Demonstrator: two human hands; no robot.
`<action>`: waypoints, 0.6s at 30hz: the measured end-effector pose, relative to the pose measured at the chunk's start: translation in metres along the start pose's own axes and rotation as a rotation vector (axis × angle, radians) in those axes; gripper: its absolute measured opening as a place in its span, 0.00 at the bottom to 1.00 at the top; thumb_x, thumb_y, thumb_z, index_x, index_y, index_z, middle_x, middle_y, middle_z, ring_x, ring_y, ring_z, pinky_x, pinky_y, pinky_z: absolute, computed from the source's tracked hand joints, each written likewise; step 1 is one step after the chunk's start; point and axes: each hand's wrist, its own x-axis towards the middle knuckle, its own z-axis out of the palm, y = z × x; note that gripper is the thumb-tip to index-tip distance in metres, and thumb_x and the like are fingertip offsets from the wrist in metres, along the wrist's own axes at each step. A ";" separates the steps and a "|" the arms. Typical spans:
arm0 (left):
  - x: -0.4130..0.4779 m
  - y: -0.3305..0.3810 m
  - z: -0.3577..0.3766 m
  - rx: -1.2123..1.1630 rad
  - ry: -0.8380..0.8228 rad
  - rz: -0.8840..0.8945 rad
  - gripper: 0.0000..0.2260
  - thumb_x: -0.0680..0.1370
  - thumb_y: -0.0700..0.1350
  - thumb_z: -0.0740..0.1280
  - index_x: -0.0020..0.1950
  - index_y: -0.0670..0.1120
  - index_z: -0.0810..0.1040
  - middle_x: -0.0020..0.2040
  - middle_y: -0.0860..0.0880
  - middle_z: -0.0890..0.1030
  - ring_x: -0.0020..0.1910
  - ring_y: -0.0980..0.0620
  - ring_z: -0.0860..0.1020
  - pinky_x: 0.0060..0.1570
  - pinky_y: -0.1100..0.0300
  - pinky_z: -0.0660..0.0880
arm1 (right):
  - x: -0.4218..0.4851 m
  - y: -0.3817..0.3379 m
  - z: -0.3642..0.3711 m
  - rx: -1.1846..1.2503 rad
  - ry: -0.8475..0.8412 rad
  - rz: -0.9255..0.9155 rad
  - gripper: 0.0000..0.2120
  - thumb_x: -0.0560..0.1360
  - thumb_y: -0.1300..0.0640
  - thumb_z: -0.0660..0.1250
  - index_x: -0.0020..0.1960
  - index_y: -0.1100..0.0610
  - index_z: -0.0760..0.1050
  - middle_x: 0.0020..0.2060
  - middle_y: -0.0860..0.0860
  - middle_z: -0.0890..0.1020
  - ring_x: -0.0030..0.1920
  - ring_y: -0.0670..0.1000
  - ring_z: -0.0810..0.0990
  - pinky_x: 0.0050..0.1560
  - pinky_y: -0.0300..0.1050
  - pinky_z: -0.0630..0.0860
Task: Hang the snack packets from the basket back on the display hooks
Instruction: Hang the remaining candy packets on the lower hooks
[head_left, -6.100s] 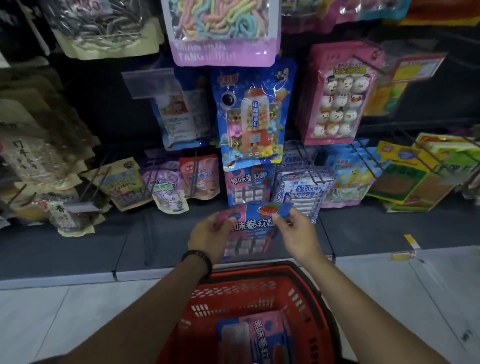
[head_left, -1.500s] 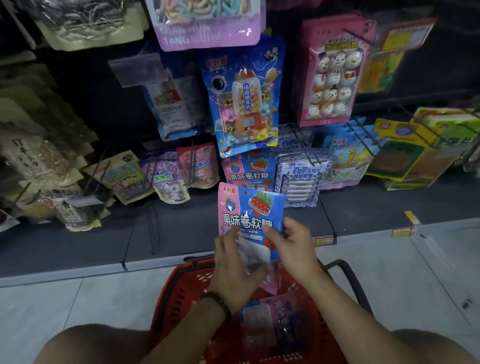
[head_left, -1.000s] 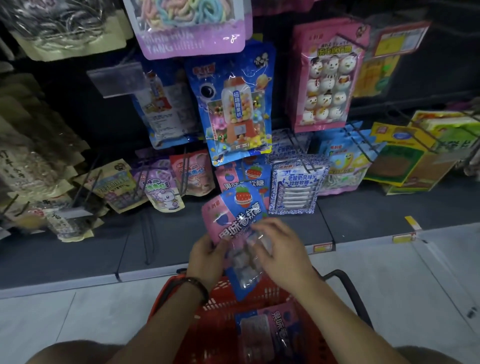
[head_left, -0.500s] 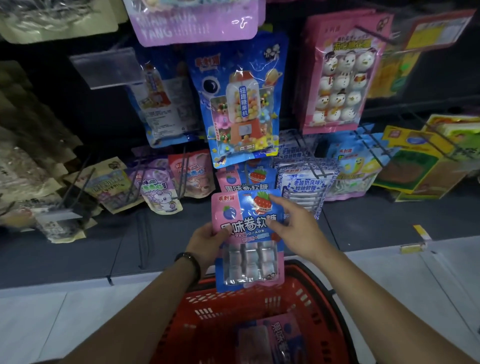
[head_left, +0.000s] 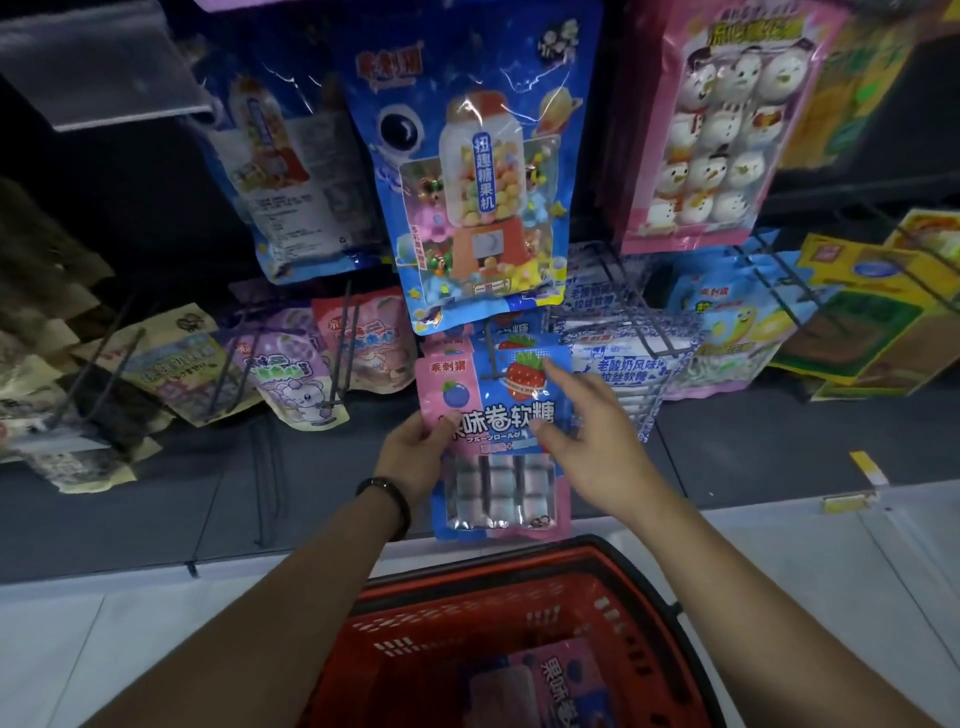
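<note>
Pink-and-blue plastic candy packet (head_left: 496, 426) at the black wire display hook (head_left: 491, 358) — left hand (head_left: 415, 457) pinching its edge, right hand (head_left: 587, 431) open beside it; another packet (head_left: 550, 691) remains in the red plastic basket (head_left: 415, 644).

The candy packet (head_left: 498, 415) is showing half pink and half blue, with a red strawberry picture and white letters. The basket (head_left: 498, 623) is showing red with a black rim. The big pouch (head_left: 478, 171) above is showing blue with an orange candy machine.
</note>
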 end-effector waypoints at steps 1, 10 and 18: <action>0.003 0.000 0.001 0.008 0.006 0.012 0.08 0.82 0.53 0.68 0.50 0.50 0.84 0.41 0.54 0.85 0.36 0.54 0.80 0.35 0.60 0.75 | 0.003 0.000 0.001 0.002 0.005 -0.002 0.34 0.81 0.51 0.72 0.83 0.41 0.62 0.72 0.48 0.67 0.73 0.48 0.70 0.72 0.46 0.71; 0.028 -0.012 0.007 -0.062 0.027 0.006 0.07 0.81 0.51 0.69 0.53 0.51 0.85 0.52 0.50 0.88 0.54 0.45 0.85 0.61 0.41 0.80 | 0.006 0.005 0.012 -0.077 -0.069 0.048 0.35 0.83 0.48 0.69 0.85 0.43 0.56 0.85 0.48 0.53 0.85 0.47 0.48 0.77 0.41 0.51; 0.023 -0.014 0.012 -0.131 -0.075 0.049 0.08 0.84 0.47 0.65 0.59 0.51 0.83 0.57 0.48 0.87 0.58 0.45 0.85 0.61 0.42 0.79 | 0.004 0.010 0.015 -0.055 -0.059 0.047 0.36 0.81 0.50 0.71 0.84 0.42 0.58 0.84 0.50 0.53 0.84 0.48 0.50 0.78 0.41 0.52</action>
